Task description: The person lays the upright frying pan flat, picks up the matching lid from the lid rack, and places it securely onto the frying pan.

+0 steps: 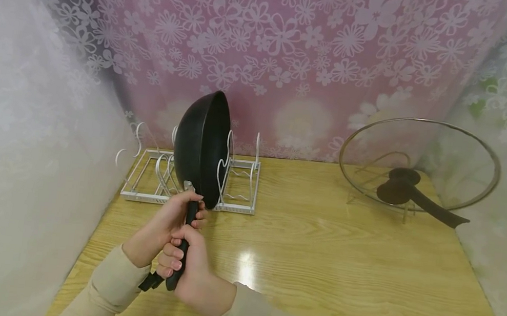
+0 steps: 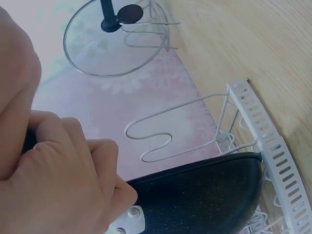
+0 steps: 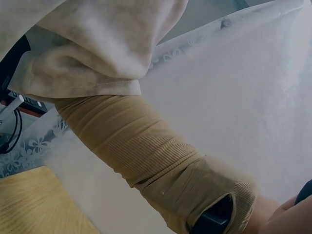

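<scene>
A black wok (image 1: 193,136) stands on its side in a white wire rack (image 1: 138,197), its open face turned to the right. My left hand (image 1: 175,219) grips its black handle (image 1: 191,213) close to the metal bracket (image 2: 131,219), the thumb lying along the top. Farther down the same handle, my right hand (image 1: 193,265) wraps its fingers round the end. In the left wrist view, the wok's rim lies beside a wavy wire divider (image 2: 170,136), near the rack's slotted edge. The right wrist view mostly shows a beige sleeve (image 3: 146,146).
At the back right, a glass lid (image 1: 495,168) with a metal rim stands upright in a small wire stand (image 1: 405,215). A black ladle-like utensil (image 1: 438,211) shows there too. Flowered curtains (image 1: 269,51) enclose the wooden table (image 1: 339,270).
</scene>
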`<state>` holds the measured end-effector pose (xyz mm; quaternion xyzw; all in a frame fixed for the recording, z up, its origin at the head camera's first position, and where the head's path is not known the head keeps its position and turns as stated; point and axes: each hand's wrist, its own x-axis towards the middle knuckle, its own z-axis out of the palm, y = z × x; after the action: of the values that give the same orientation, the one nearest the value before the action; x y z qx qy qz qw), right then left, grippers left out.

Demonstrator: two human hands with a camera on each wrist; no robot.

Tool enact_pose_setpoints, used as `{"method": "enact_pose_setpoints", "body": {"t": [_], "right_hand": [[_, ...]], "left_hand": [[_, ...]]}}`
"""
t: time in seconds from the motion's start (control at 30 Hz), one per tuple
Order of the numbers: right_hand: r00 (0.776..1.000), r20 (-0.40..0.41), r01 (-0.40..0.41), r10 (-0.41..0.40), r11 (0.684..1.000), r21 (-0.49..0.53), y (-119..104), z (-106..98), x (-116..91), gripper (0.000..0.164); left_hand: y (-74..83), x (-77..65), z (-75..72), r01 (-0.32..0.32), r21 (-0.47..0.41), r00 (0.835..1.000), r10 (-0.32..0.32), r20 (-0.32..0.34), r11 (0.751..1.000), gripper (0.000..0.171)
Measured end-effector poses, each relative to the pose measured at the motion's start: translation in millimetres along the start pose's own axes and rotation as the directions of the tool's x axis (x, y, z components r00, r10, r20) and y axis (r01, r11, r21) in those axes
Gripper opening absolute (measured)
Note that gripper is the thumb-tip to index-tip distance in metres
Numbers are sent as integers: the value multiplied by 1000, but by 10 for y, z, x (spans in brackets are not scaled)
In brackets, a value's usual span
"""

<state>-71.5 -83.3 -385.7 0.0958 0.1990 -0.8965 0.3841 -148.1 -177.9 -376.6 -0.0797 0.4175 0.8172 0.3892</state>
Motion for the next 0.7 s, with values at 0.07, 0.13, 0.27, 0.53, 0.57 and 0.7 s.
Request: {"method": "enact_pose_setpoints", "body": {"t": [0.07, 0.13, 0.27, 0.53, 0.57, 0.7], "right_hand": [[1000, -14, 1, -1, 1000, -11, -6, 7, 4, 22], [1000, -25, 4, -5, 1000, -24, -10, 11, 10, 23], [1000, -30, 3, -4, 999, -41, -15, 9, 18, 26], [1000, 0, -18, 18, 999, -41, -23, -12, 3, 27], [1000, 8, -18, 19, 999, -39, -23, -13, -3, 27], [1000, 23, -19, 20, 999, -28, -25, -9, -28, 27]], "left_hand": [[0, 3, 8, 5, -17, 1000, -5, -3, 1000, 31], [-3, 6, 15, 5, -16, 1000, -5, -8, 1000, 31], [-14, 4, 33, 2, 9, 999, -2, -34, 1000, 27], [-28, -15, 66, 5, 6, 997, -5, -74, 1000, 24], [-28, -17, 70, 6, 1, 997, -6, -75, 1000, 24], [-27, -27, 88, 0, 3, 997, 0, -71, 1000, 25]]}}
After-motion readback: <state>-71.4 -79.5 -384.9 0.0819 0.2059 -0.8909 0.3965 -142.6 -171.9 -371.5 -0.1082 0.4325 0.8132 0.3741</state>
